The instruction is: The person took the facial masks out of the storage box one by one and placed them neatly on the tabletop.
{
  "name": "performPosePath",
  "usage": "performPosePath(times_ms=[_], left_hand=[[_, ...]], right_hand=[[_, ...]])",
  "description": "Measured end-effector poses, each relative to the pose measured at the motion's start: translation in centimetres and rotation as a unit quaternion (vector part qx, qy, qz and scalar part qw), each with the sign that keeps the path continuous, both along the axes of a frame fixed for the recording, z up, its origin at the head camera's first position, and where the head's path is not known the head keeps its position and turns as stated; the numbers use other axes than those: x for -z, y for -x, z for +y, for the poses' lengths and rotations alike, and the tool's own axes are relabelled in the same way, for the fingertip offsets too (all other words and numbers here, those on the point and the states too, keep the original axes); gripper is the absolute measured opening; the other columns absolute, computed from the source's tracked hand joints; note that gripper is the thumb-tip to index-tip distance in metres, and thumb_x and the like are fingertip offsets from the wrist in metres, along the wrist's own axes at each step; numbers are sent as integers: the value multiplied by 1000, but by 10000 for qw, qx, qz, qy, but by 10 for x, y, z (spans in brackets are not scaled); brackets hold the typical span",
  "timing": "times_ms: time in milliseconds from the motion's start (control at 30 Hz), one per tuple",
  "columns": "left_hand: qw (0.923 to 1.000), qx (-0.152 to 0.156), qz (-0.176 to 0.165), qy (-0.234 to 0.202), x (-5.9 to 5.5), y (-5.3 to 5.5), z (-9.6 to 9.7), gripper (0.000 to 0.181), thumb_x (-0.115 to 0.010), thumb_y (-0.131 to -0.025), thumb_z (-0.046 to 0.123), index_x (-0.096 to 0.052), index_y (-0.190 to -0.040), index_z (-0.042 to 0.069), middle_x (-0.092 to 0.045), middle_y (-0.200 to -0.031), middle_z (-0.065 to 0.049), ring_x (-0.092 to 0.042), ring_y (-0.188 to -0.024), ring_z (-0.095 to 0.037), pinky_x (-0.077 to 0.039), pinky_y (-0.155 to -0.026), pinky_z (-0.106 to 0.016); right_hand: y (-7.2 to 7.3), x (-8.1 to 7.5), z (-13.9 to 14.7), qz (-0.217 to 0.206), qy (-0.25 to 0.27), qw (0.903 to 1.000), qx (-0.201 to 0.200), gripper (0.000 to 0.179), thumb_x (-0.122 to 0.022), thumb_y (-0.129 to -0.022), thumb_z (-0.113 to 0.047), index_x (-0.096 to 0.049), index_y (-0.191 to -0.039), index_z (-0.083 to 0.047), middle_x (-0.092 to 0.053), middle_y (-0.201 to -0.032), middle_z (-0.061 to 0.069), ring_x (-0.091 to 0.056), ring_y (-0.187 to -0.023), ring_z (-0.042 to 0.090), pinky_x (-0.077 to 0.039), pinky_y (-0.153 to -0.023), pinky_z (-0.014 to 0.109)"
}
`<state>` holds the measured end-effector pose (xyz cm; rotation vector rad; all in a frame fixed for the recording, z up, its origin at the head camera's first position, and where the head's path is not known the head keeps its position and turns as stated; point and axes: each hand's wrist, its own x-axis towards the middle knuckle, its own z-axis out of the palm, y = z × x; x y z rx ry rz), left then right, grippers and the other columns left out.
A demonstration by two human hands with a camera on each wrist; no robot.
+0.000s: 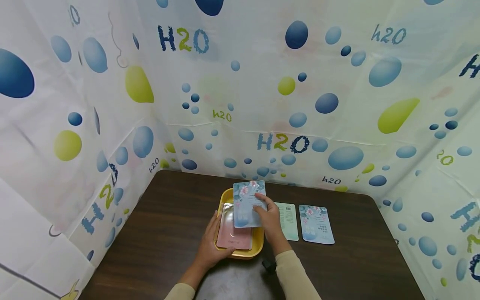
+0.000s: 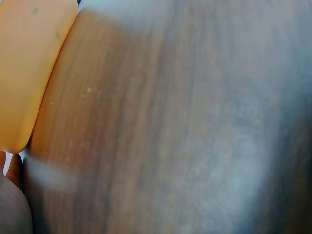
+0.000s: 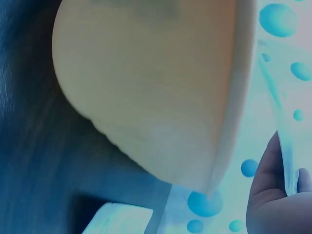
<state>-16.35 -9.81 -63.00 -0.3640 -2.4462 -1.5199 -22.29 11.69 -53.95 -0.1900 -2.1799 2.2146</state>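
My right hand [image 1: 269, 218] pinches a blue sheet mask packet [image 1: 245, 208] printed with pink flowers, held over a yellow plastic tray [image 1: 258, 246]. In the right wrist view, that hand [image 3: 278, 204] has the packet [image 3: 288, 165] edge-on between thumb and fingers. Inside the tray lies a pink packet [image 1: 234, 237], partly covered by the blue one. My left hand [image 1: 210, 245] grips the tray's left side, with its thumb at the front rim. The left wrist view shows the tray's side [image 2: 29, 73] and a bit of that hand [image 2: 13, 202].
Right of the tray lie a pale green packet [image 1: 288, 223], partly behind my right hand, and another blue floral packet [image 1: 316, 225]. A small black object [image 1: 268, 266] is near my right sleeve. Behind the dark wooden table [image 1: 168, 216] hangs a printed curtain [image 1: 255, 83].
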Motion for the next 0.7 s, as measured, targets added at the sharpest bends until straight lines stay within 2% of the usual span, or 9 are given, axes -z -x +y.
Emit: performPosePath(times_ms=[133,200,300,433,567,700], left_hand=[[9999,52,-56,-119,0,-1,0,115,-95,-60,37,-40,-156,8,-29,-169,-9,-35,-151,-34,-38,-115,-55],[9998,64,-80,-166,0,-1,-1,115,-95,-61,38,-40,-157,8,-28,-169,-9,-34,-152,-33,-36,-117,-50],[9997,104,-43,-238,1,-1,-1,115,-95,-61,38,-39,-157,7,-28,-169,-9,-33,-152,-34,-31,-119,-32],[9988,208,89,-435,4,1,-2,115,-95,-61,34,-39,-156,3,-27,-169,-14,-32,-151,-38,-20,-114,-10],[9984,243,151,-492,6,1,-2,115,-95,-60,34,-39,-156,1,-27,-169,-15,-32,-150,-40,-17,-112,-5],[9986,248,138,-457,7,2,-2,115,-95,-61,35,-39,-156,2,-27,-169,-14,-32,-150,-39,-18,-112,-6]], right_hand=[[1,-1,8,0,-29,9999,115,41,-62,-95,-6,-65,-135,-10,-52,-152,13,-54,-127,29,-50,-106,44],[2,-4,12,34,-41,9998,172,40,-62,-95,-6,-65,-136,-9,-53,-151,13,-55,-126,28,-52,-102,39],[4,-8,21,84,-27,9997,231,41,-61,-96,-6,-64,-136,-10,-51,-152,11,-54,-126,27,-52,-98,33],[6,-15,33,197,-64,9993,321,41,-59,-97,-7,-62,-137,-9,-49,-154,10,-52,-129,27,-50,-95,29],[7,-21,45,199,-157,9987,450,40,-58,-98,-9,-60,-138,-11,-46,-156,8,-51,-130,25,-48,-95,25],[8,-23,55,215,-207,9979,581,40,-58,-98,-8,-59,-138,-10,-42,-159,6,-45,-137,24,-46,-104,32]])
